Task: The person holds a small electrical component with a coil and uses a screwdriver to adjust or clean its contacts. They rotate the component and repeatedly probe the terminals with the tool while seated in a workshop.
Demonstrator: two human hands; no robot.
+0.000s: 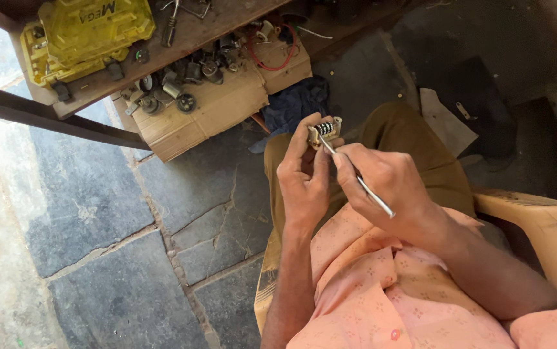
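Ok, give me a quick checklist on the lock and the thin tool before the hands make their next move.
1. Left hand grips the small lock: ok, fingers wrap it from below.
2. Right hand holds the thin metal tool: ok, pinched like a pen.
3. Tool tip meets the lock: ok, it touches the lock's near edge.
4. Tip seated inside an opening: cannot tell, too small.
5. Lock's dial side faces the camera: ok.
6. Lock held above the lap, apart from the cardboard box: ok.
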